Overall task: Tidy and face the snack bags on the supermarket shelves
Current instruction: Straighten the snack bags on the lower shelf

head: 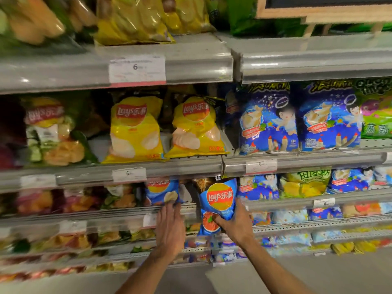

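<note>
My right hand point(234, 224) grips the lower part of a blue Lay's bag point(218, 200), holding it upright and slightly tilted in front of the third shelf. My left hand point(170, 225) rests its fingertips on the bottom of a second blue Lay's bag point(162, 192) standing on that shelf to the left; whether it grips the bag is unclear. A gap lies between the two blue bags. One shelf up stand two yellow Lay's bags point(135, 130), point(196, 128), facing forward.
A green Lay's bag point(53, 132) leans at the left of the yellow ones. Blue cartoon snack bags point(267, 124) fill the shelf to the right. Grey shelf rails with price tags point(129, 175) jut out above the hands. Lower shelves hold several small bags; grey floor lies below.
</note>
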Demonstrator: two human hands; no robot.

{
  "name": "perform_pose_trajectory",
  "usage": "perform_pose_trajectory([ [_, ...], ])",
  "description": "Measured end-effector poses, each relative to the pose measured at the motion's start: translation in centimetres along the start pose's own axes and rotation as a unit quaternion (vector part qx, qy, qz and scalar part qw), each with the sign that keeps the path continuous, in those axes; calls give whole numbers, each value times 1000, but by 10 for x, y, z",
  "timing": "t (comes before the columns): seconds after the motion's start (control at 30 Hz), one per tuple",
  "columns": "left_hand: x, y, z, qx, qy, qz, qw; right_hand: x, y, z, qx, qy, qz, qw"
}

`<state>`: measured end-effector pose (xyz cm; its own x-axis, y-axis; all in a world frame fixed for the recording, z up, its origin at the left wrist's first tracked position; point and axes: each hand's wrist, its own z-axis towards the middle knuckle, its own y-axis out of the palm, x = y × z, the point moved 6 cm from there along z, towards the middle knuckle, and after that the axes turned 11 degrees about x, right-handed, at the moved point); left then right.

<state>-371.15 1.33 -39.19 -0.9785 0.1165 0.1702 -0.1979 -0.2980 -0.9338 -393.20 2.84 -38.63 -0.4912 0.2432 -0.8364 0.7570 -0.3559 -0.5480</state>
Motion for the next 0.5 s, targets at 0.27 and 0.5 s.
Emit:
perform_pose_trajectory([
  [0.27,-14,12,1,-52,27,23,998,-54,35,53,52,-20,-73,996],
  [0.5,-15,11,2,-49,30,6,998,-47,57,67,77,-10,-30,997],
])
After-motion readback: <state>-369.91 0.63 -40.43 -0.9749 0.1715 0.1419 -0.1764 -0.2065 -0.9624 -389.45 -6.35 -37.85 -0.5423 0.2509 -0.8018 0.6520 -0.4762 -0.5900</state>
